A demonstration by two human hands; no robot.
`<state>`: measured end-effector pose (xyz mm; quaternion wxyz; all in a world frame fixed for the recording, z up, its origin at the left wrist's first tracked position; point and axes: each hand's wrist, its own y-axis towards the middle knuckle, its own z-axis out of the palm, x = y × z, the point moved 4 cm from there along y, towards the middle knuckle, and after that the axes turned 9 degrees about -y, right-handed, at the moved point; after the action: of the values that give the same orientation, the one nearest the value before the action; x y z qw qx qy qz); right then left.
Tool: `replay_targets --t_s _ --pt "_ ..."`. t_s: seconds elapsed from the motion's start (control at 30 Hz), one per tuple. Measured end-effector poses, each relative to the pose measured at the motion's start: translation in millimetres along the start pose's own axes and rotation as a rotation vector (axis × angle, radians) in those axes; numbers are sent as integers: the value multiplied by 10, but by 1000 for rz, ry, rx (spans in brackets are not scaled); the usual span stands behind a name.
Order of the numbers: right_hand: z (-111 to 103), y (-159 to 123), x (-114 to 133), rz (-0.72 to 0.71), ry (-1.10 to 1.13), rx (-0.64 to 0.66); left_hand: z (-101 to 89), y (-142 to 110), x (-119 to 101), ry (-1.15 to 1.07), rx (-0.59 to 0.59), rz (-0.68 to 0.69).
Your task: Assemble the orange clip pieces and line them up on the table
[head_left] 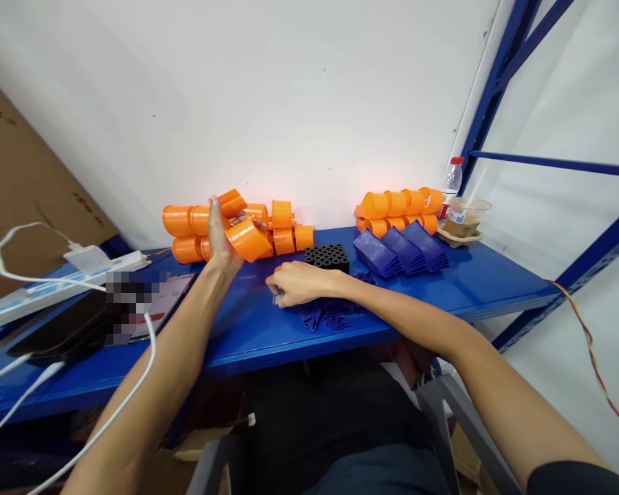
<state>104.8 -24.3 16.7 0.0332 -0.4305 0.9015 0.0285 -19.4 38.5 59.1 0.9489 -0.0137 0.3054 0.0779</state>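
My left hand [221, 244] is raised over the blue shelf [495, 282] and grips an orange plastic cup [247, 239] on its side, mouth turned toward me. Behind it lies a pile of orange cups [281, 227] against the wall. My right hand [295, 283] rests knuckles up on the shelf, fingers curled over a small grey-blue piece that I cannot make out. Just right of that hand lie loose blue flat parts [324, 315]. A black block with round holes [328, 257] stands behind the right hand.
A second pile of orange cups [399, 210] and stacks of blue flat pieces [401, 250] sit at the right. A drink cup [464, 218] and bottle [450, 180] stand by the blue rack post. At the left are a power strip [56, 282], white cables and a tablet [82, 320].
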Motion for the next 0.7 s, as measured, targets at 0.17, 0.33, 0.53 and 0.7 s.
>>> replay_targets --t_s 0.17,0.33,0.53,0.7 --pt "79 5 -132 8 242 -31 -45 55 9 -4 32 1" --pt "29 -16 -143 47 270 -98 -51 69 14 13 25 -7" --pt "-214 -68 -332 23 525 -302 -45 89 28 -39 25 -25" --pt "-349 -132 -778 107 1057 -568 -73 135 54 20 97 -186"
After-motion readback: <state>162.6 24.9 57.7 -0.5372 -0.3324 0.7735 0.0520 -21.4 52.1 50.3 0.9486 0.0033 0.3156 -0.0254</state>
